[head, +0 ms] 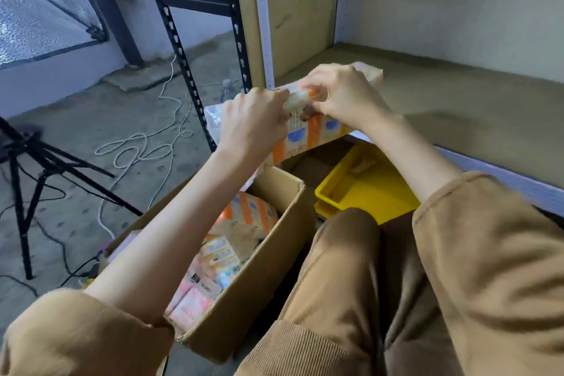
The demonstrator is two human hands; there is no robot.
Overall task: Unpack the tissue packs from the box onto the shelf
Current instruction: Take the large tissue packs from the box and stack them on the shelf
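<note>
A long orange, white and blue bundle of tissue packs (pixel 314 134) hangs in the air over the shelf's front edge, tilted up to the right. My left hand (pixel 253 119) grips its plastic wrap at the top left. My right hand (pixel 341 91) pinches the wrap at the top middle, close beside the left. Below them an open cardboard box (pixel 274 253) stands on the floor with several more tissue packs (pixel 247 217) inside, orange ones at the far end and pink ones (pixel 192 305) nearer. The brown shelf board (pixel 457 101) lies bare to the right.
A yellow plastic tray (pixel 363 189) sits on the floor under the shelf, right of the box. A black metal rack upright (pixel 180 49) stands to the left. A black tripod (pixel 33 168) and white cables (pixel 146 146) lie on the concrete floor. My knees fill the lower right.
</note>
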